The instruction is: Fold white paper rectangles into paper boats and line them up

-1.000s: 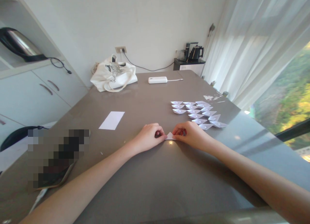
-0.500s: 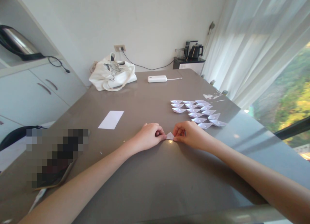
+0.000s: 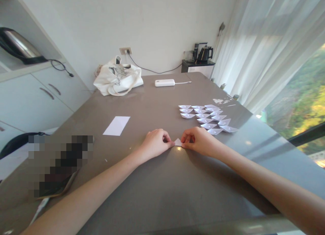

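A small white piece of folded paper (image 3: pixel 178 142), triangular with its point upward, is pinched between my two hands just above or on the table. My left hand (image 3: pixel 158 142) grips its left corner between thumb and fingers. On the opposite corner, my right hand (image 3: pixel 199 142) is closed in a similar pinch. Just beyond my right hand, several small folded paper boats (image 3: pixel 203 120) stand in loose rows. A flat white sheet of paper (image 3: pixel 116 125) lies on the table beyond my left forearm.
On the brown table (image 3: pixel 142 191) a blurred-out device (image 3: pixel 61 167) with a white cable lies at the left. At the far side are a white bag (image 3: pixel 118 77) and a white power bank (image 3: pixel 165 83). White paper scraps (image 3: pixel 220 101) lie near the right edge.
Both hands keep their pinch on the folded paper. Only slight finger shifts show, and the paper's triangle is a little more visible between them.
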Demonstrator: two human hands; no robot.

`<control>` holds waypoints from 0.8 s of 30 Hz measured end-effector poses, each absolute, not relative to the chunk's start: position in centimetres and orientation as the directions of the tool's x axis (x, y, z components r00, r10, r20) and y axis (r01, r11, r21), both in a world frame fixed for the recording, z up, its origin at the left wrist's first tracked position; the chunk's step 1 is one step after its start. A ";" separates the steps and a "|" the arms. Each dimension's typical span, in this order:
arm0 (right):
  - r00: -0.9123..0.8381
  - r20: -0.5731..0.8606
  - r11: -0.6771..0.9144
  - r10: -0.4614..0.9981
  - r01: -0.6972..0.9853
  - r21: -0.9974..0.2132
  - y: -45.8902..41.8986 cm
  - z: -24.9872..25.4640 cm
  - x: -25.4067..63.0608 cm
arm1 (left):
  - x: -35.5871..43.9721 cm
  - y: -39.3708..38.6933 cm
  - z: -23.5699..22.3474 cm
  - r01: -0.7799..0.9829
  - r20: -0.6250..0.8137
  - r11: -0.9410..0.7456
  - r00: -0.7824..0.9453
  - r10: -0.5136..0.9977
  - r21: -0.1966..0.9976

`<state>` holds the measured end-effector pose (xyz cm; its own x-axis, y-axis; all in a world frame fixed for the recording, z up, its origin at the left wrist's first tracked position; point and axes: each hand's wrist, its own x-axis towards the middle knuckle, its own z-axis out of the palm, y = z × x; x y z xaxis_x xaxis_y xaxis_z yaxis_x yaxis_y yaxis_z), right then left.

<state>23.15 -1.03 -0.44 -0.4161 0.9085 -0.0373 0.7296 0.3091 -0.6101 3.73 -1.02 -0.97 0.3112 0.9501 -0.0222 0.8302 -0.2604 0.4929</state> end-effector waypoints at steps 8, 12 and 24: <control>-0.475 0.032 0.402 0.879 0.705 -0.584 -1.3 -0.5 23.1 | 3.7 -1.0 -1.0 0.785 0.020 -0.291 0.335 0.942 0.547; -0.503 0.052 0.440 0.863 0.695 -0.569 -1.3 -0.5 23.2 | 3.7 -1.0 -1.4 0.744 0.080 -0.365 0.389 0.918 0.559; -0.531 -0.063 0.441 0.845 0.759 -0.479 -0.7 -0.4 23.8 | 2.7 -0.8 -1.0 0.592 0.241 -0.709 0.677 0.695 0.382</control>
<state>23.77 -0.75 -0.36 -0.5306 0.8452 -0.0633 0.7593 0.4409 -0.4786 2.68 -0.83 -0.97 0.6770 0.6954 0.2412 0.5924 -0.7093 0.3820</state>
